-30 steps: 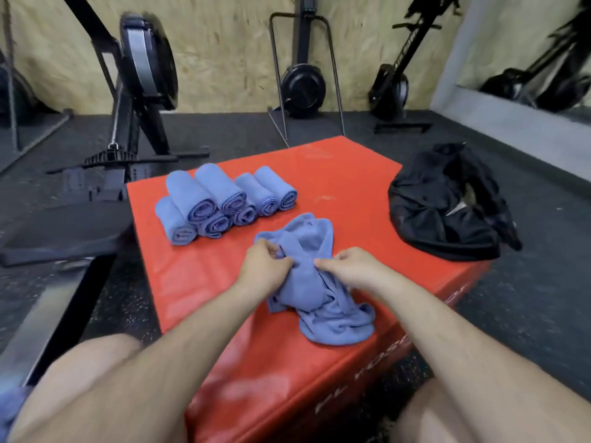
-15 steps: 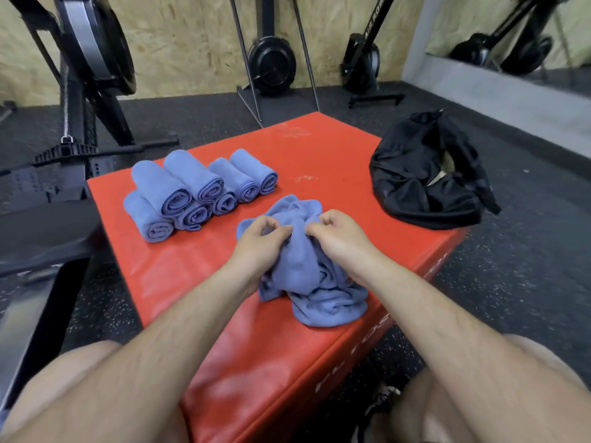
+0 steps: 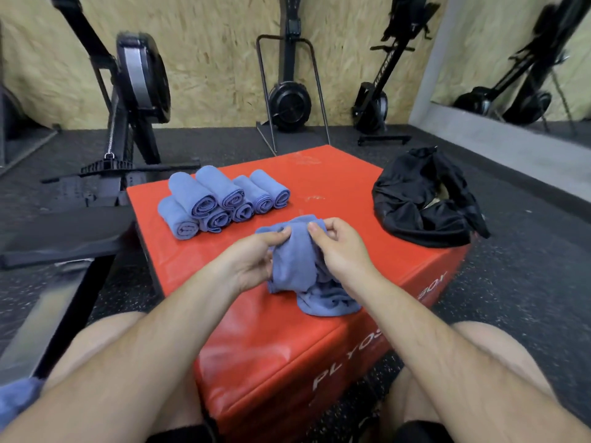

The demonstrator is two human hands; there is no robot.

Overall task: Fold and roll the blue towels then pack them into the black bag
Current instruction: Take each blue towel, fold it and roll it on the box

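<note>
Since a moment ago the crumpled blue terry towel (image 3: pixel 295 266) has been lifted at its top edge, both hands now raised off the box and pinching the cloth higher than before; the left hand (image 3: pixel 256 260) grips the upper left corner between thumb and fingers, and the right hand (image 3: pixel 339 247) pinches the upper right edge the same way, so the towel hangs bunched between them with its lower folds heaped on the red vinyl plyo box (image 3: pixel 319 174). Further back on the left of the box top lies a stack of rolled blue towels (image 3: pixel 220 201), seven rolls, two resting on top of the others; well apart, at the right corner of the box, the slumped black fabric bag (image 3: pixel 415 199) sits with its mouth partly open; what is inside cannot be told. Black rowing machines (image 3: pixel 287 97) stand by the chipboard wall.
</note>
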